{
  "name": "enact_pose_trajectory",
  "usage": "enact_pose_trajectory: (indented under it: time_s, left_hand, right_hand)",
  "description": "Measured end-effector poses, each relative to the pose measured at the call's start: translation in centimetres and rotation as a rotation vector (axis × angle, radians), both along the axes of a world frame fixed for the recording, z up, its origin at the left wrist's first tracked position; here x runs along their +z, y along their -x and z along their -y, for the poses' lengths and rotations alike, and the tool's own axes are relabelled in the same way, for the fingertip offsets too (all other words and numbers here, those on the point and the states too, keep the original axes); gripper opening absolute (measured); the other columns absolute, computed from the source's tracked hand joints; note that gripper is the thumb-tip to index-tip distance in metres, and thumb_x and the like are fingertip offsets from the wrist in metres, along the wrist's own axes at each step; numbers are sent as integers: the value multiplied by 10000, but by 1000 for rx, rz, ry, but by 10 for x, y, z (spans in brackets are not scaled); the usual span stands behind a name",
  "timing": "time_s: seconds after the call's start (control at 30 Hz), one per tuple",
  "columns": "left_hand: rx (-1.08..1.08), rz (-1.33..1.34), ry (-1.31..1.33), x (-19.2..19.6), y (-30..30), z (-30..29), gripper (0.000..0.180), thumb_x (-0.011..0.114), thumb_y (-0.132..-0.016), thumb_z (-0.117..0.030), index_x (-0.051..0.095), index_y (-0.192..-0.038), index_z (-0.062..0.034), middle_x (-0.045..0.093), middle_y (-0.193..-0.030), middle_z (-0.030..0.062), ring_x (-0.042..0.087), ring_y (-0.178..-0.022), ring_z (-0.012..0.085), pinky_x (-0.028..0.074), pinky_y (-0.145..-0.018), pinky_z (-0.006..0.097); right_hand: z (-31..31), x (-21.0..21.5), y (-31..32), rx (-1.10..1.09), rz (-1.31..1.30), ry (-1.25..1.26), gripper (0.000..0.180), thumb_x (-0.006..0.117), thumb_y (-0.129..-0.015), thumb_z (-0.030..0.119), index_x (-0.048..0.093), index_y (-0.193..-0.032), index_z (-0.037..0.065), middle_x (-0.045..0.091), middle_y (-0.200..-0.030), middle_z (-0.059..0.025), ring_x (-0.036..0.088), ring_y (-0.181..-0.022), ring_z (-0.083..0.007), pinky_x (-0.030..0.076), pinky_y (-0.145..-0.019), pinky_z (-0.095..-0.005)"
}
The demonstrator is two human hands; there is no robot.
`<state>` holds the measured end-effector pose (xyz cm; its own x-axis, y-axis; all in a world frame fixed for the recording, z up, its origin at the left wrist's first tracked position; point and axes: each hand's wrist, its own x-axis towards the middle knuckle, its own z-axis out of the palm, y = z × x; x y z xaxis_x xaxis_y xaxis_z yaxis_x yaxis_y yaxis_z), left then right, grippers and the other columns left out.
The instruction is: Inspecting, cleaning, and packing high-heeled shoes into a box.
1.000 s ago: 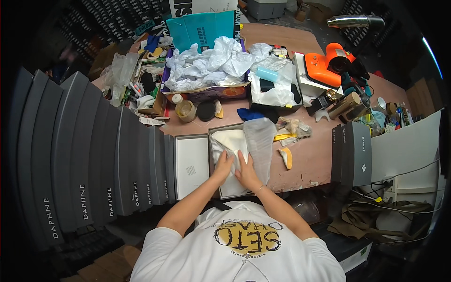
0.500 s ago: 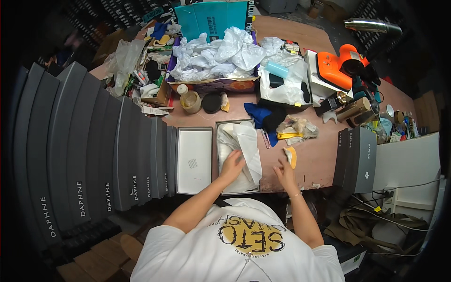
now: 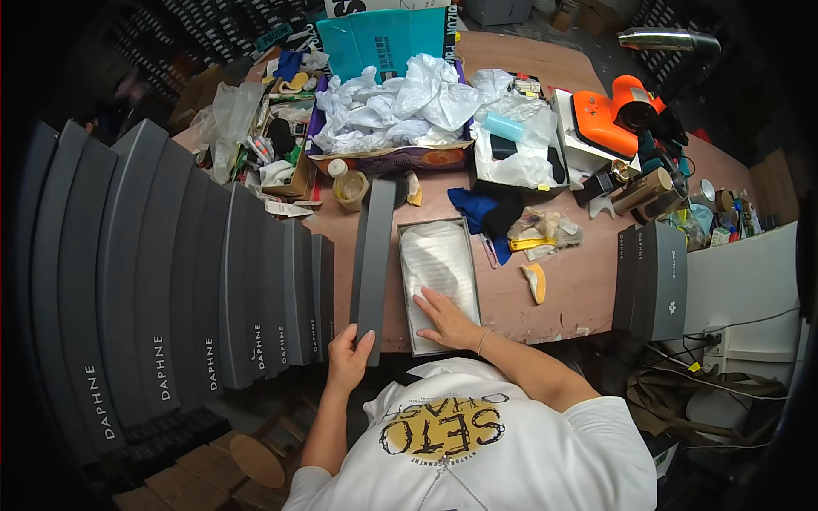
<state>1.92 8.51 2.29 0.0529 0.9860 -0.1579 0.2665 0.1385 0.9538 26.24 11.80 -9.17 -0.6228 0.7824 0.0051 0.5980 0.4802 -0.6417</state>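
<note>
Gripped by its near end in my left hand point(image 3: 348, 358), a dark grey box lid point(image 3: 373, 272) is tipped up on its side, left of the open shoebox. The shoebox point(image 3: 411, 334) lies on the table with its long side running away from me. White tissue paper point(image 3: 439, 255) covers whatever is inside it. My right hand point(image 3: 448, 320) rests flat on the near part of the tissue, fingers spread. To the right of the box lies a yellow-and-white sponge piece point(image 3: 534, 283), apart from both hands.
Tall stacks of grey shoeboxes point(image 3: 170, 281) stand at left, and a smaller stack point(image 3: 652, 281) at right. Behind are a carton of crumpled tissue point(image 3: 396, 106), a bottle point(image 3: 348, 184), a yellow-handled brush point(image 3: 545, 242), dark cloths point(image 3: 490, 217) and an orange machine point(image 3: 603, 123).
The lid that lay flat beside the box is now lifted on its side in my left hand. The tissue is folded flat, and my right hand has moved left onto it.
</note>
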Motion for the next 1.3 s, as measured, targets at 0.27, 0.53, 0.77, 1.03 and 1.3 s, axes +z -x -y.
enact_pose_trajectory:
  time_s: [0.27, 0.53, 0.77, 1.03, 1.3]
  left_hand:
    - [267, 997, 603, -39, -77, -39, 430, 525, -965, -426, 579, -1143, -39, 625, -1087, 74, 586, -1017, 165, 466, -893, 332]
    - [-164, -202, 482, -69, -36, 7, 506, 624, -867, -501, 631, -780, -3, 643, -777, 84, 577, -695, 192, 453, -637, 366]
    - [-94, -133, 444, -97, -20, 5, 493, 658, -857, -441, 620, -717, 30, 536, -606, 47, 464, -588, 112, 392, -546, 294]
    - [-7, 149, 663, -125, -20, 17, 579, 650, -874, -432, 559, -1157, 65, 636, -980, 119, 596, -907, 174, 477, -779, 285]
    - [-41, 462, 769, -103, -31, 11, 750, 595, -895, -468, 341, -1411, 13, 424, -1389, 189, 436, -1260, 245, 331, -1070, 373]
  right_hand:
    - [33, 64, -8, 175, -181, 509, 478, 582, -921, 368, 551, -1196, -22, 635, -1053, -230, 616, -989, -375, 496, -844, -392]
    - [10, 48, -90, -724, -308, 519, 555, 626, -887, 380, 538, -1245, -35, 606, -1120, -272, 595, -1071, -316, 490, -858, -364]
    - [-10, -3, -50, -833, -529, 716, 629, 698, -815, 454, 585, -1190, -37, 615, -829, -93, 570, -751, -153, 462, -631, -272]
    - [-6, -12, -36, -944, -466, 577, 574, 722, -811, 401, 608, -1184, -20, 580, -744, -31, 487, -650, -102, 416, -563, -255]
    - [-12, 6, -33, -878, -837, 902, 766, 669, -878, 398, 342, -1445, 2, 484, -1351, -198, 509, -1176, -224, 432, -954, -306]
